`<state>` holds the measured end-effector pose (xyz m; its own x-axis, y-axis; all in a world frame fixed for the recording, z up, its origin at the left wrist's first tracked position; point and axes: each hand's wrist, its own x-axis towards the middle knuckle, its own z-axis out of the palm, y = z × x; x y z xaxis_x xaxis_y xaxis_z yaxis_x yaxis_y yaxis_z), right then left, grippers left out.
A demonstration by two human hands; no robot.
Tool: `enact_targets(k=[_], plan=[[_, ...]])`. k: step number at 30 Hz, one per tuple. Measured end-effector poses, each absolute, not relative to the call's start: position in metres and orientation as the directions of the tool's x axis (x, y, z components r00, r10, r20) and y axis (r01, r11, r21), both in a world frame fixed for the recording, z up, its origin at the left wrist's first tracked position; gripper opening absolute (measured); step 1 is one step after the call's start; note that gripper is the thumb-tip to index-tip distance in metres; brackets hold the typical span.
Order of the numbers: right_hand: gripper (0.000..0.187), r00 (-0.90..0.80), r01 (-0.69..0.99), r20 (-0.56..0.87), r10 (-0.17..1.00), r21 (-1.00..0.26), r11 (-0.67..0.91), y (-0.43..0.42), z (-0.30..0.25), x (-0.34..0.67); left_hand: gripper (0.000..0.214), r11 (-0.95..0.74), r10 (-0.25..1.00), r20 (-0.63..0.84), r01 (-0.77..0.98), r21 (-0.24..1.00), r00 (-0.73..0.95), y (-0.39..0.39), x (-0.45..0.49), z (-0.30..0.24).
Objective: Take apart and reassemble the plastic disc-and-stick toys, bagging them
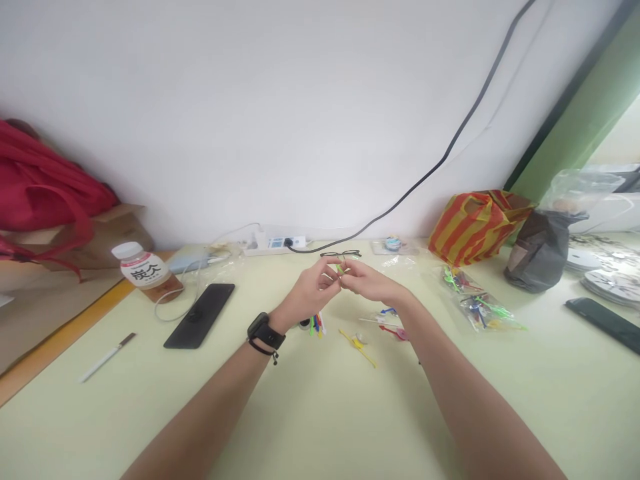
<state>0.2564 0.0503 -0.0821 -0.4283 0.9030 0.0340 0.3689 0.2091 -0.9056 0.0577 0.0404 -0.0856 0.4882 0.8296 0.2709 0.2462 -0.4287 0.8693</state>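
Note:
My left hand [313,288] and my right hand [370,283] meet above the middle of the pale table [310,413]. Together their fingertips pinch a small green plastic piece [340,269]. A black watch sits on my left wrist. Under the hands lie several small coloured plastic pieces [317,325], a yellow stick piece [358,345] and red and blue pieces [393,328].
A black phone [200,315], a drink bottle [146,272], a white pen [107,357] and a cable lie left. A power strip [274,245] and glasses [341,254] sit behind. Right: clear bag of coloured pieces [477,303], striped bag [475,225], dark bag [543,250], another phone [603,323].

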Motion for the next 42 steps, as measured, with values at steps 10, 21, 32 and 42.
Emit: enact_targets(k=[10,21,32,42], plan=[[0.016,-0.363,0.764,-0.137,0.922,-0.610,0.210,0.059,-0.094,0.275,0.022,-0.581,0.760,0.225,0.481,0.657,0.609,0.040,0.062,-0.102],[0.037,-0.279,0.948,-0.547,0.789,-0.290,0.135,0.042,-0.057,0.300,0.011,-0.597,0.773,0.098,0.665,0.449,0.627,0.039,0.053,-0.097],[0.024,-0.400,0.878,-0.426,0.811,-0.431,0.207,0.051,-0.066,0.309,0.014,-0.644,0.750,0.082,0.695,0.319,0.657,0.039,0.051,-0.090],[0.014,-0.386,0.827,-0.235,0.892,-0.517,0.222,0.056,-0.094,0.275,0.017,-0.655,0.749,0.157,0.681,0.327,0.644,0.040,0.050,-0.093]])
